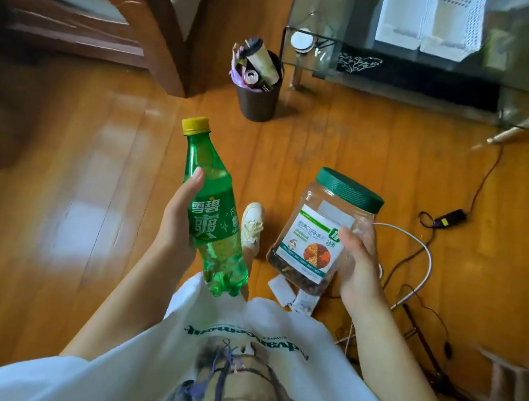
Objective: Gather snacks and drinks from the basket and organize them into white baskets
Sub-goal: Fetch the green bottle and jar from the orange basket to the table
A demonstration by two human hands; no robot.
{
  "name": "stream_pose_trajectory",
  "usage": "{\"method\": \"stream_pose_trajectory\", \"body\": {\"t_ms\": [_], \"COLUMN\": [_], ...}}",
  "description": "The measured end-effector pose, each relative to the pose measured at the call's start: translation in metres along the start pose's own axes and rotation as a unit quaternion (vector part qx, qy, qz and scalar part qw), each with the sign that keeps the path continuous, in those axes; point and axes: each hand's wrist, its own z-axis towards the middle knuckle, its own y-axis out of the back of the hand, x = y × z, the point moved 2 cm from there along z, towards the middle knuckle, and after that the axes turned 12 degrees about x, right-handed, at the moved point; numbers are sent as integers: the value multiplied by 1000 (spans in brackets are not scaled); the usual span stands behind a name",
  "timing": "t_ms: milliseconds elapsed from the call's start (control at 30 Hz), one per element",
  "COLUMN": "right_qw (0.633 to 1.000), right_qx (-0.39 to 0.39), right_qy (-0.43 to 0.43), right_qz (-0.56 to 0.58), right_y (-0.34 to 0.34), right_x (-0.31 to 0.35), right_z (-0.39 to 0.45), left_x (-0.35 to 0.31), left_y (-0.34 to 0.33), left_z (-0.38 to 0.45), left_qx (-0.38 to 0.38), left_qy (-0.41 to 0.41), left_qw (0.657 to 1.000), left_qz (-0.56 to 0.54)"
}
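**Bottle left, jar right, baskets ahead**

Standing on a wooden floor point(334, 135), looking down past a white printed T-shirt point(248, 369).

Left hand point(177, 221): wrapped around the middle of a green soda bottle point(215, 220), thumb laid along the label edge, yellow cap tilted up and to the left, base hanging just above the shirt hem.

Right hand point(358, 266): closed on the right side of a clear plastic jar point(316, 235) with a dark green screw lid, thumb pressed on the label corner; brown snack pieces settled in the low end, jar leaning with its lid up and to the right.

Both held apart, in front of the body, a pale shoe point(253, 222) visible on the floor between them.

Farther ahead, on a glass table point(320, 2): two white perforated baskets point(431, 19) side by side, well away from both hands.

Left of the table's corner: a dark waste bin point(258, 99) stuffed with rubbish. At right on the floor: loose cables point(419, 258).
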Motion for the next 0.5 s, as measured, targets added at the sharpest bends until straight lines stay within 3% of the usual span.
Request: {"method": "stream_pose_trajectory", "body": {"t_ms": [500], "right_qw": [994], "right_qx": [-92], "right_qy": [58], "right_qz": [9], "right_y": [8], "right_x": [123], "right_z": [197], "left_x": [-144], "left_y": [-69], "left_z": [231], "left_qx": [89], "left_qy": [11], "left_qw": [995], "left_qz": [51]}}
